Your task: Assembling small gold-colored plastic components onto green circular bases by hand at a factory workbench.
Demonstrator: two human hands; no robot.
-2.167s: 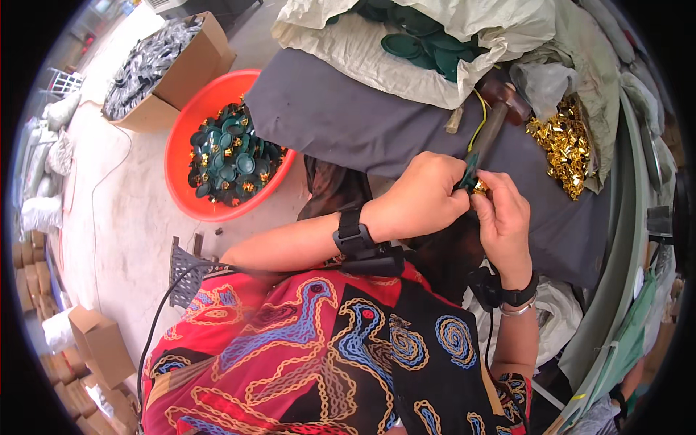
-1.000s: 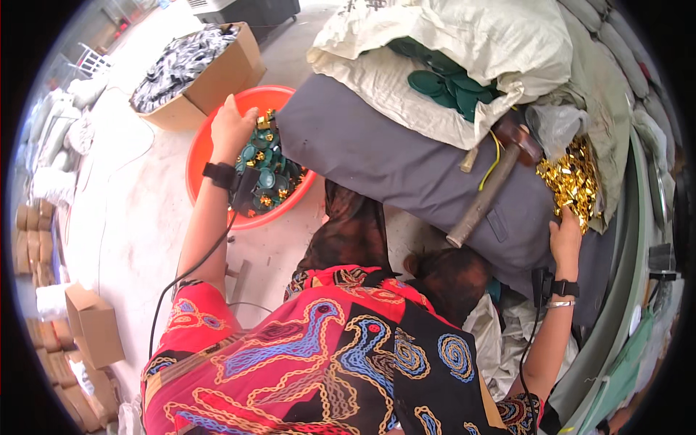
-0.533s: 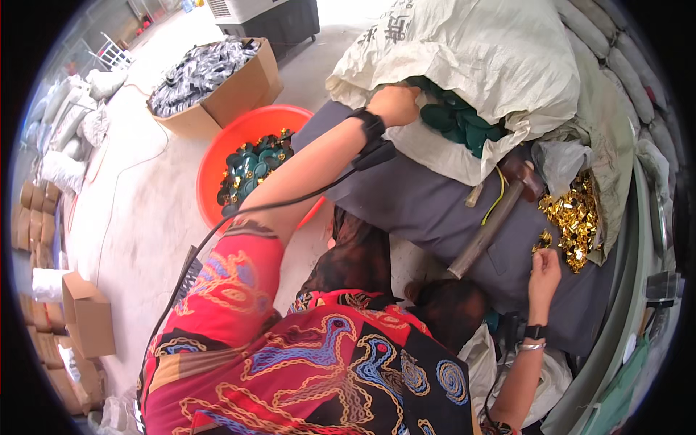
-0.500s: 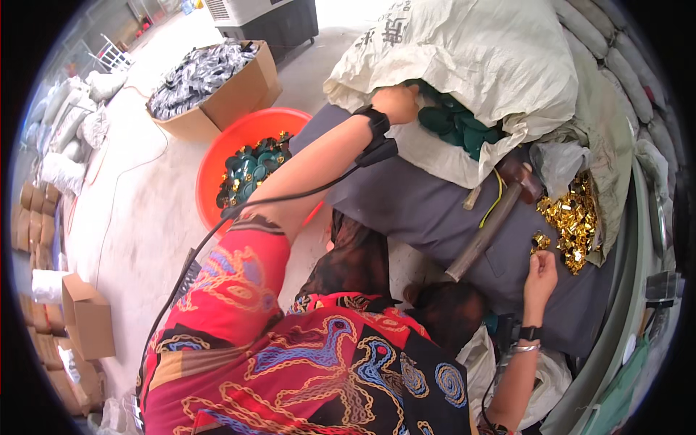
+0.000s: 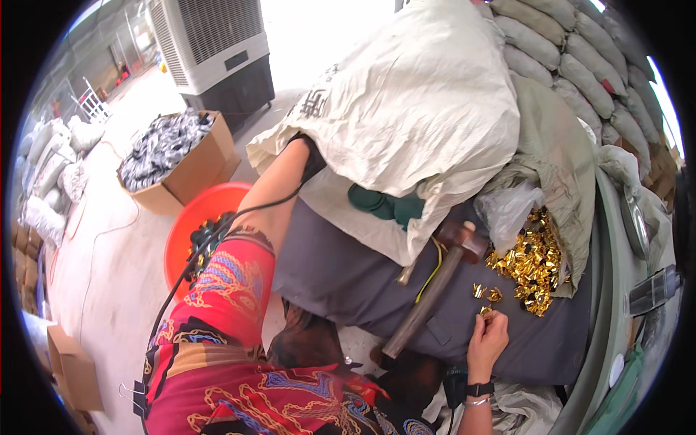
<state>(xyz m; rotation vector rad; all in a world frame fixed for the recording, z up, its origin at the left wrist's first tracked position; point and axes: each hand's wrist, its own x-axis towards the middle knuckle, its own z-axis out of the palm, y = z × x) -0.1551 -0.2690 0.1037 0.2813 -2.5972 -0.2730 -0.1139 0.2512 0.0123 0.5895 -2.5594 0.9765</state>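
The left hand, hidden in the white sack, grip untellable, could spill green discs by tugging; right hand lightly pinches a gold piece, which might slip.

Air cooler: pale grilled body over a dark base, standing on the floor over past the carton.
Carton: open-topped, heaped with grey and black pieces I can't quite make out.
Sack wall: stuffed pale sacks stacked high, far right.
Sack heap: looser, along the left, near a white metal frame.
Lower-left box: brown cardboard.
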